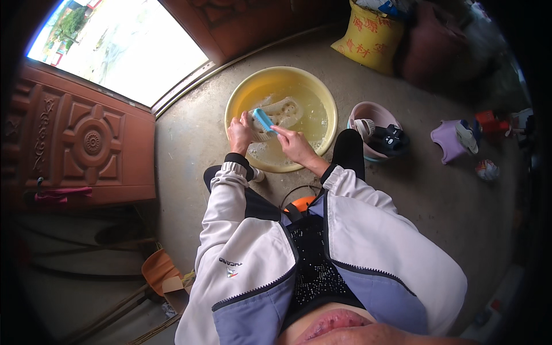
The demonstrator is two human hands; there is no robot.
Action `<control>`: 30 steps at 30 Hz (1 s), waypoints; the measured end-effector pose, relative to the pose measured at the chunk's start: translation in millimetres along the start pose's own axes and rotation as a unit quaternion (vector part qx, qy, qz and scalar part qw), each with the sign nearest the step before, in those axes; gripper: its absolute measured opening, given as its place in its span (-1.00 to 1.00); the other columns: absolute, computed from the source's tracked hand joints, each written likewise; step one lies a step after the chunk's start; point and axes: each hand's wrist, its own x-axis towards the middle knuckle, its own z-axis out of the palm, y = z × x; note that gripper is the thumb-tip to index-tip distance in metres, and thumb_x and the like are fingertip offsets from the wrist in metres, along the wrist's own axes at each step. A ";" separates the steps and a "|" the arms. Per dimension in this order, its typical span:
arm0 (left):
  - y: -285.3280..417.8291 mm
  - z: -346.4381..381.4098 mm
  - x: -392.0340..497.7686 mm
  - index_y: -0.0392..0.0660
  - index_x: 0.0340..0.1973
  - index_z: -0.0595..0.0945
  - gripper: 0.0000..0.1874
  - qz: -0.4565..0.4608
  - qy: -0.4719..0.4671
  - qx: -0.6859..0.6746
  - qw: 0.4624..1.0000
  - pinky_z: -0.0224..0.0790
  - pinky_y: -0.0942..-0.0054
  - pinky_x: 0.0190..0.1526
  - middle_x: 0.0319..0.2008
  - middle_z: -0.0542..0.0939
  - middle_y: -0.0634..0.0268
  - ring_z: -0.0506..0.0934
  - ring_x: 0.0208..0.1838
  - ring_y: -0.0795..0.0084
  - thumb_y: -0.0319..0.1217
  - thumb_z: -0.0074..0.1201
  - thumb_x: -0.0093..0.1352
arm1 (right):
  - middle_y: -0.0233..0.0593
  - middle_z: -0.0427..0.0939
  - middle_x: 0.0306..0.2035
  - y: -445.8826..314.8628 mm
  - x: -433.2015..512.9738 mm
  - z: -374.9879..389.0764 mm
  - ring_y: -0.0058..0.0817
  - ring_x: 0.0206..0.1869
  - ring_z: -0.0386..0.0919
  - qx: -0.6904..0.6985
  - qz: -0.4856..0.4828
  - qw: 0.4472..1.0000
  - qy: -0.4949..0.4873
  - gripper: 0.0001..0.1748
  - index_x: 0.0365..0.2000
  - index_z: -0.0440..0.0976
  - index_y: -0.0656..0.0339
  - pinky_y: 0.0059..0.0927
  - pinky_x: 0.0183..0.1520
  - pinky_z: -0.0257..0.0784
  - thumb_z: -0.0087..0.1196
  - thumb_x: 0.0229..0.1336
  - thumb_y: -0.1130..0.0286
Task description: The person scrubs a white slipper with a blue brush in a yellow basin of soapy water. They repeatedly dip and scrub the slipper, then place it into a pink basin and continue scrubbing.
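Observation:
A round yellow plastic basin (331,116) with cloudy, slightly sudsy water stands on the floor before me. Over its left side, my left hand (240,134) grips one end of a cream slipper or sandal (288,110), whose length slants across the basin. My right hand (296,144) comes over the near rim and holds a blue scrubbing brush (262,120) by its handle. The brush lies over the shoe near my left hand. Its bristles are hidden.
Right of the basin, a pink tub (374,108) holds light and black footwear. Farther right is a purple stool (446,140) with a slipper against it. A yellow sack (368,39) stands at the back. Left are a reddish door panel (92,140) and an orange dustpan-like object (160,267).

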 end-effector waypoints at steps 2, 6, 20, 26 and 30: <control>-4.0 2.9 -1.9 -0.45 -0.19 0.63 -0.32 -0.012 0.002 -0.001 1.000 0.46 -0.05 0.00 -0.22 0.64 -0.37 0.62 -0.07 -0.34 0.08 -0.10 0.54 | 0.20 0.64 -0.15 5.2 5.0 1.0 0.01 -0.16 0.68 -0.033 -0.020 0.999 0.018 -0.61 0.15 0.55 0.10 -0.16 -0.10 0.55 -0.03 0.37 0.40; -7.5 6.7 -2.1 -0.45 -0.19 0.63 -0.32 -0.017 0.033 0.001 0.999 0.46 -0.06 0.01 -0.22 0.65 -0.37 0.62 -0.07 -0.35 0.09 -0.09 0.53 | 0.12 0.64 -0.09 37.8 36.3 -28.0 0.13 -0.08 0.63 -0.119 0.133 0.984 0.026 -0.63 0.08 0.59 0.08 0.03 0.00 0.54 -0.02 0.33 0.36; -13.0 -0.1 0.1 -0.43 -0.18 0.62 -0.27 -0.057 0.032 -0.020 0.998 0.46 -0.08 -0.04 -0.23 0.64 -0.39 0.62 -0.05 -0.36 0.15 -0.15 0.53 | 0.20 0.63 -0.24 -20.3 -7.5 -3.7 0.06 -0.24 0.66 -0.024 0.012 0.999 -0.044 -0.60 0.13 0.56 0.10 -0.04 -0.18 0.53 -0.02 0.33 0.37; -19.7 9.8 5.2 -0.46 -0.22 0.60 -0.27 -0.021 0.009 -0.063 0.998 0.44 -0.08 -0.04 -0.26 0.64 -0.39 0.62 -0.08 -0.34 0.13 -0.18 0.56 | 0.15 0.65 -0.17 -14.7 16.0 -13.2 0.03 -0.17 0.67 -0.129 0.082 0.988 -0.004 -0.62 0.12 0.57 0.11 -0.07 -0.14 0.55 -0.03 0.34 0.41; -24.6 18.0 11.0 -0.44 -0.23 0.60 -0.29 -0.004 0.049 -0.046 0.998 0.44 -0.09 -0.03 -0.25 0.64 -0.38 0.62 -0.08 -0.34 0.11 -0.20 0.57 | 0.11 0.66 -0.15 -9.4 12.2 -5.5 -0.03 -0.21 0.69 -0.062 0.022 0.997 -0.048 -0.61 0.14 0.56 0.10 -0.13 -0.18 0.56 0.00 0.34 0.42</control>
